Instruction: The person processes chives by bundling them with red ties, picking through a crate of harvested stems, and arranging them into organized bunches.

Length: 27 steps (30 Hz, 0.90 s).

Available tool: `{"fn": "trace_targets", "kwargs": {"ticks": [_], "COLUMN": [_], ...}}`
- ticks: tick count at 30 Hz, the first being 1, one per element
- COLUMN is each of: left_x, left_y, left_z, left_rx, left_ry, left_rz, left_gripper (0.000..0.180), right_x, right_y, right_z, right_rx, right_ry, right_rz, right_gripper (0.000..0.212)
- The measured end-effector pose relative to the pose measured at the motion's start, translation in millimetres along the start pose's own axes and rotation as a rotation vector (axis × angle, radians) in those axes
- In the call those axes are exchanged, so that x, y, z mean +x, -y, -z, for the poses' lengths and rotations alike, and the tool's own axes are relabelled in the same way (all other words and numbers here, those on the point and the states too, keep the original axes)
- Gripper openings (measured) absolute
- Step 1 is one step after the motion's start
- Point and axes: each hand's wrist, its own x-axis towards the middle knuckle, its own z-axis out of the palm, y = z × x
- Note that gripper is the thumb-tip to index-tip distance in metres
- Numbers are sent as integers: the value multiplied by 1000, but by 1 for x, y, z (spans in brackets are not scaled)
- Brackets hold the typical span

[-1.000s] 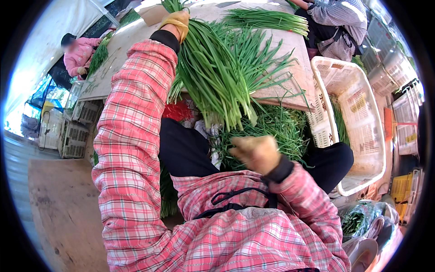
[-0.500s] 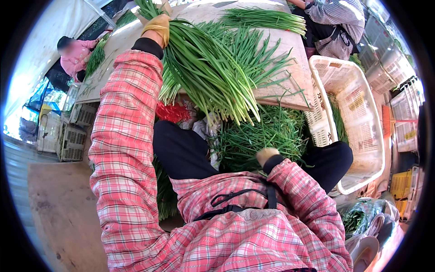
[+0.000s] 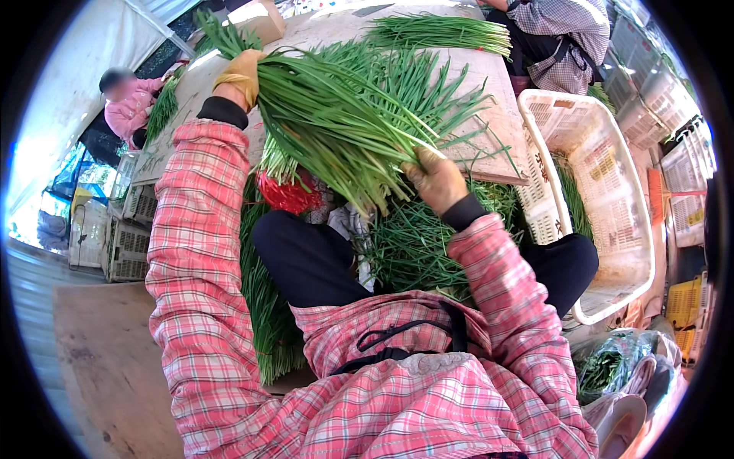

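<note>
My left hand (image 3: 240, 75), in a tan glove, grips a thick bunch of garlic chives (image 3: 329, 115) near its leafy end, above the near edge of the table. The pale stem ends slant down to the right. At those stem ends my right hand (image 3: 438, 180) is closed, its thumb and fingers pinching some of the stalks. A heap of loose green leaves (image 3: 424, 245) lies below, between my knees. More garlic chives (image 3: 428, 92) are spread on the table behind the bunch, partly hidden by it.
A white plastic crate (image 3: 612, 191) stands right of the wooden table (image 3: 489, 157). Another chive bundle (image 3: 443, 32) lies at the table's far side. Red ties (image 3: 287, 195) hang near my left knee. One person (image 3: 126, 107) sits far left, another (image 3: 562, 38) far right.
My right hand has risen from the leaf heap to the bunch's stem ends and closed on stalks there. My left hand has shifted slightly left and down with the bunch.
</note>
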Motion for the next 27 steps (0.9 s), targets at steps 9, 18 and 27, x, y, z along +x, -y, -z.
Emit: {"fn": "trace_targets", "kwargs": {"ticks": [9,18,27], "left_x": [-2,-16,44], "left_y": [29,19,45], "left_z": [50,11,33], "left_rx": [998,1124,1089], "left_ry": [-19,57,60], "left_rz": [-266,-334,-429], "left_gripper": [22,23,27], "right_x": [9,-23,-103], "right_y": [40,45,12], "right_z": [40,50,75], "right_rx": [394,564,-193], "right_ry": [405,736,728], "right_rz": [-246,-576,-300], "right_gripper": [37,37,24]}}
